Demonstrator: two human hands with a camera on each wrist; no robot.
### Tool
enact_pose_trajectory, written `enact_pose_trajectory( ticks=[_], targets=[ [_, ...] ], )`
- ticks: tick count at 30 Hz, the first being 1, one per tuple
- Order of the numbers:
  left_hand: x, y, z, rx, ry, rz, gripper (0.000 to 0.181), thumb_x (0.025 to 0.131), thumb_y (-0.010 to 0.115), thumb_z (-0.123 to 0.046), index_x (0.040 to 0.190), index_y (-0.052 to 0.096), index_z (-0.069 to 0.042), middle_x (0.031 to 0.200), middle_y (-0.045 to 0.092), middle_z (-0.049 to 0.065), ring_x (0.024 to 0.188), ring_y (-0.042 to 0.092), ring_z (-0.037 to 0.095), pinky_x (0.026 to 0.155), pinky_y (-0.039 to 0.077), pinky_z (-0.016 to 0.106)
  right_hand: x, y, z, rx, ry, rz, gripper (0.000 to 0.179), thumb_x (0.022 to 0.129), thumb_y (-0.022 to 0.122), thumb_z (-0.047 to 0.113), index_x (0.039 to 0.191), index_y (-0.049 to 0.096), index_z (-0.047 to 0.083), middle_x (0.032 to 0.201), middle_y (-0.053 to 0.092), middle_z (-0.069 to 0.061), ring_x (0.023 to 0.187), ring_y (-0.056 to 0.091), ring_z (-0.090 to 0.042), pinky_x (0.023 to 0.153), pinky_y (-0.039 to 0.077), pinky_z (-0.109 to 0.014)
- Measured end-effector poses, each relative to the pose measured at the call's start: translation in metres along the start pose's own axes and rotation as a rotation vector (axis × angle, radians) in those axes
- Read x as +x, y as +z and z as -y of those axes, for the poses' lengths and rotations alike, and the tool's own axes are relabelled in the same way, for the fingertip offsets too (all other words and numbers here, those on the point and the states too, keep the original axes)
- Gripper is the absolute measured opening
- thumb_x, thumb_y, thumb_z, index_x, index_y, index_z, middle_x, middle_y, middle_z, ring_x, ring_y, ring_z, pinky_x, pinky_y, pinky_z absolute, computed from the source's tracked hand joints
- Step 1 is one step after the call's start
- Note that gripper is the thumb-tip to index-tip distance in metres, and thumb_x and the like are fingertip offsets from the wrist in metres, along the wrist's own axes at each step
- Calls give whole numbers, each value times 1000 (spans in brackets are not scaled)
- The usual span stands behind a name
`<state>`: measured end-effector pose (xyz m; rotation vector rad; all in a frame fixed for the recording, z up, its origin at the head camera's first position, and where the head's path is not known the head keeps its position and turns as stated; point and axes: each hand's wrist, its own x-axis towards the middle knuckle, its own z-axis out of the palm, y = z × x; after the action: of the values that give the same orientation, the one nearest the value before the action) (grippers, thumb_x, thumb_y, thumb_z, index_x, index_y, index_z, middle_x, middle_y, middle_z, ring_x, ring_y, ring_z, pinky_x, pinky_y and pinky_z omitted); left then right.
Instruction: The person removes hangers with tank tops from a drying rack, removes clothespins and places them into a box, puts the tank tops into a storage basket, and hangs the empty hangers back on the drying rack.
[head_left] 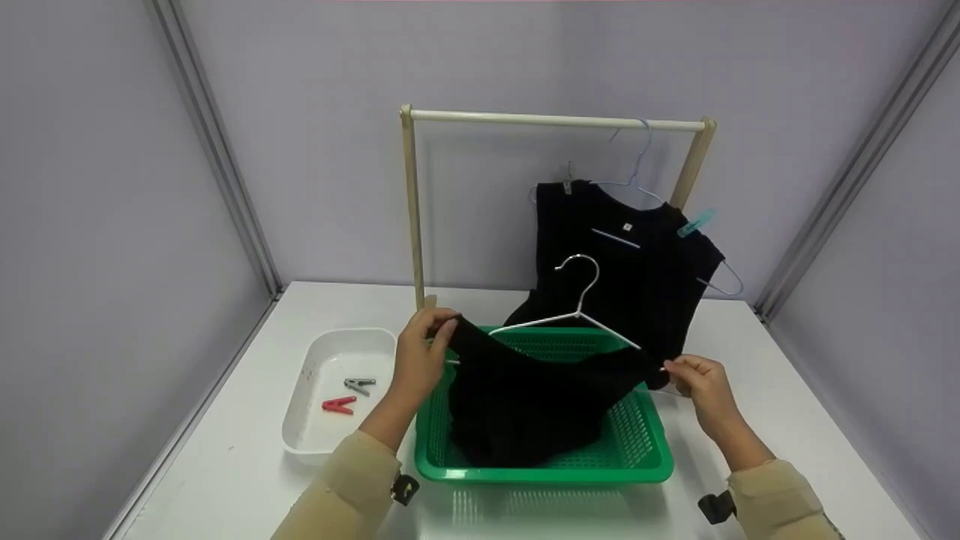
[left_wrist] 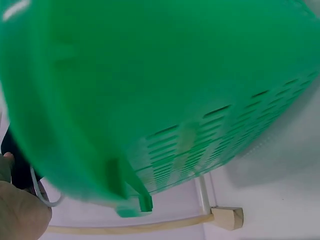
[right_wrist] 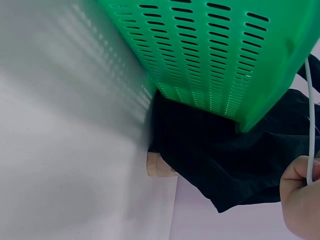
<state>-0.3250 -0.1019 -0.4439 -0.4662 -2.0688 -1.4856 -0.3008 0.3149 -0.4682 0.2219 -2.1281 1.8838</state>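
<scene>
Over the green basket (head_left: 544, 475), a black sleeveless top (head_left: 525, 397) sags from a white wire hanger (head_left: 579, 311), whose hook points up. At the top's left shoulder, my left hand (head_left: 420, 356) pinches the black cloth between thumb and fingers. One end of the hanger shows just beside that hand. My right hand (head_left: 705, 390) pinches the hanger's other end, seen as a white wire in the right wrist view, at the top's right side. The lower part of the top lies inside the basket.
Behind the basket stands a rack (head_left: 559, 118) with a second black top (head_left: 637, 277) on a light blue hanger (head_left: 636, 161), held by a grey clothespin (head_left: 568, 186) and a blue clothespin (head_left: 696, 223). At left, a white tray (head_left: 296, 420) holds a red clothespin (head_left: 339, 406) and a grey one.
</scene>
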Motion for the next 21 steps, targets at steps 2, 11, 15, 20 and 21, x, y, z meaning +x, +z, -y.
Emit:
enact_pose_trajectory(
  ticks=[2, 11, 15, 20, 21],
  targets=[
    [0, -1, -1, -17, -6, -14, 12, 99, 62, -10, 108, 70, -8, 98, 66, 2, 89, 64, 17, 79, 54, 30, 0, 0, 1, 5, -1, -4, 33, 97, 57, -3, 64, 55, -7, 54, 42, -5, 57, 22, -32, 49, 24, -33],
    [2, -9, -6, -45, 2, -35, 12, 99, 63, -10, 107, 70, -7, 99, 72, 2, 90, 66, 17, 78, 55, 27, 0, -1, 1, 8, -5, -2, 33, 97, 56, -4, 64, 53, -9, 53, 39, -6, 58, 22, -32, 53, 21, -41],
    [5, -12, -7, -65, 2, -50, 13, 99, 63, -12, 108, 71, -8, 100, 72, 2, 89, 65, 17, 76, 54, 24, 0, -2, 2, 8, -11, 1, 36, 97, 56, -3, 61, 53, -3, 52, 36, -5, 57, 22, -32, 55, 20, -42],
    [4, -15, -12, -86, -4, -69, 14, 97, 65, -6, 108, 73, -4, 102, 72, 7, 89, 65, 19, 77, 54, 22, -1, -4, 0, 26, -1, 2, 37, 97, 56, -3, 61, 52, -3, 51, 36, 0, 57, 21, -30, 58, 19, -43],
    [3, -16, -15, -88, -11, -71, 15, 96, 65, -4, 108, 72, -2, 102, 72, 9, 90, 65, 20, 77, 54, 22, -1, -4, -1, 25, 1, 1, 37, 97, 56, -3, 61, 51, -3, 52, 36, 1, 57, 21, -30, 57, 19, -43]
  ],
)
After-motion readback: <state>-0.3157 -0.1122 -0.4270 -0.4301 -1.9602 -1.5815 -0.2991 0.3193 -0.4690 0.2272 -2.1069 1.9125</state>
